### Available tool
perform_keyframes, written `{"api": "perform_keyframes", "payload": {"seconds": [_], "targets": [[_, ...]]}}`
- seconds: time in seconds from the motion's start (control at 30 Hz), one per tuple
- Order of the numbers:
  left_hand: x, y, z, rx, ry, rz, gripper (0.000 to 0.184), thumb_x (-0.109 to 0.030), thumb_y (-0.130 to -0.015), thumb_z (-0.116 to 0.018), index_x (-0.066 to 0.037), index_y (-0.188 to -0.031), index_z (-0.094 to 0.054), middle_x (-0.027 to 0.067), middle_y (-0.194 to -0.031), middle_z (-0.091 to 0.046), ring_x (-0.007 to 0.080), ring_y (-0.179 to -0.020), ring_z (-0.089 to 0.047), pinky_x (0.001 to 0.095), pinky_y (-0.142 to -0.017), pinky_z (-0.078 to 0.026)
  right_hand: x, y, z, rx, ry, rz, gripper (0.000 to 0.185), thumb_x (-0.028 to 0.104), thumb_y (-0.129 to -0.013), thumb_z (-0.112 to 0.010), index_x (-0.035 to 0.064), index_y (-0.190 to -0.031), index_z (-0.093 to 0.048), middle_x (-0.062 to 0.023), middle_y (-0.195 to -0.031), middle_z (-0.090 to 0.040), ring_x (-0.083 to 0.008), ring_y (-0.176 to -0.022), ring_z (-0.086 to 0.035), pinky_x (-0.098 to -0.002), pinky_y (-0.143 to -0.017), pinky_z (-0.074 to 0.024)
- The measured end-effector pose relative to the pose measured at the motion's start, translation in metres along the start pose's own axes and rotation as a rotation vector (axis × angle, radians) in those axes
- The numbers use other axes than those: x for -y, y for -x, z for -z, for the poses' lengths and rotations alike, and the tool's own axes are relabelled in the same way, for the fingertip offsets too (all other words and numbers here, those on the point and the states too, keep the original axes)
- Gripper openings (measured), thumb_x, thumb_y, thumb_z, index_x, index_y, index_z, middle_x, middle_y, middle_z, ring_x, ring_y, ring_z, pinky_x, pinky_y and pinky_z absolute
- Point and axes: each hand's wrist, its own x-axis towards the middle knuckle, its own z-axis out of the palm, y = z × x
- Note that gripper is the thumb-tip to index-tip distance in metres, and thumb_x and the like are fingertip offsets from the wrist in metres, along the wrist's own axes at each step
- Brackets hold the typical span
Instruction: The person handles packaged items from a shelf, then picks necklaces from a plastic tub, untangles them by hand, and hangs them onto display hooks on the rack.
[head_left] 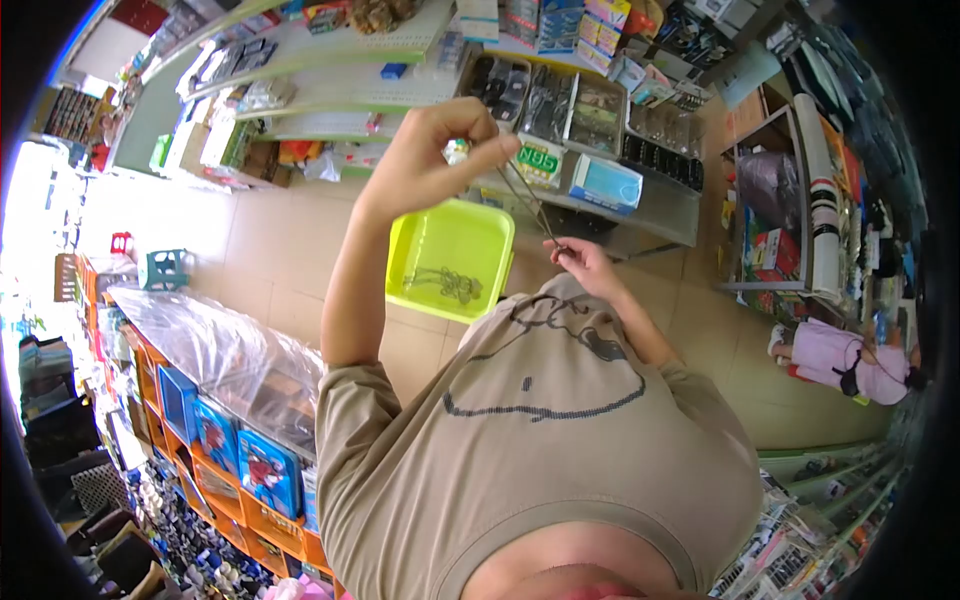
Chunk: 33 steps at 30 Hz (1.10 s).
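My left hand (440, 155) is raised, thumb and fingers closed in a pinch on one end of a thin, dark, double-stranded loop (522, 190). I cannot make out whether it is cord or chain. Lower and to the right, my right hand (585, 265) grips the loop's other end, so the strands run taut between both hands. Beneath my left forearm is a yellow-green plastic tub (400, 250). Several thin, dark, tangled strands (450, 283) lie on its bottom.
Ahead, a shelf unit holds bins of dark small goods (548, 105) and a blue box (606, 184). A plastic-covered orange cabinet (225, 350) stands left, near a green stool (165, 268). On the right are a metal rack (770, 285) and a person in pink (850, 360).
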Motion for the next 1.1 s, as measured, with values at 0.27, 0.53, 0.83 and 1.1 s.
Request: {"api": "perform_keyframes", "payload": {"seconds": [0.27,0.53,0.83,1.1], "targets": [[-0.039,-0.073,-0.075,0.092,0.031,-0.308,0.018,-0.001,-0.076,-0.074,-0.002,-0.07,-0.057,0.0107,-0.085,-0.065,0.0235,-0.078,-0.066,0.0324,-0.066,-0.052,0.002,-0.009,0.047,0.077,-0.185,0.053,0.047,0.005,-0.097,-0.065,0.0018,-0.142,-0.055,-0.0046,-0.125,-0.059,-0.012,-0.116,-0.055,-0.028,-0.102,-0.0447],[-0.036,-0.147,-0.172,0.344,0.344,-0.331,0.015,-0.001,-0.068,-0.07,-0.004,-0.067,-0.055,0.0103,-0.085,-0.069,0.0223,-0.074,-0.066,0.0316,-0.066,-0.052,0.15,0.019,0.132,0.323,-0.314,0.291,0.055,0.018,-0.09,-0.08,0.0037,-0.137,-0.058,-0.0093,-0.145,-0.054,-0.0196,-0.139,-0.046,-0.038,-0.119,-0.0312],[-0.016,-0.201,-0.21,0.414,0.405,-0.198,0.019,0.001,-0.069,-0.071,-0.004,-0.068,-0.052,0.0084,-0.079,-0.067,0.0207,-0.068,-0.063,0.0311,-0.064,-0.049,0.178,0.009,0.223,0.293,-0.156,0.285,0.022,0.004,-0.095,-0.072,0.0,-0.117,-0.073,-0.0077,-0.116,-0.073,-0.012,-0.108,-0.065,-0.0312,-0.091,-0.0515],[-0.015,-0.237,-0.244,0.205,0.676,-0.151,0.019,0.001,-0.076,-0.075,-0.004,-0.079,-0.057,0.0138,-0.096,-0.068,0.0197,-0.077,-0.063,0.0327,-0.07,-0.05,0.251,0.023,0.283,0.131,-0.078,0.432,0.015,0.009,-0.096,-0.072,-0.0025,-0.106,-0.074,-0.0062,-0.089,-0.073,-0.0092,-0.085,-0.064,-0.0253,-0.076,-0.0498]]}}
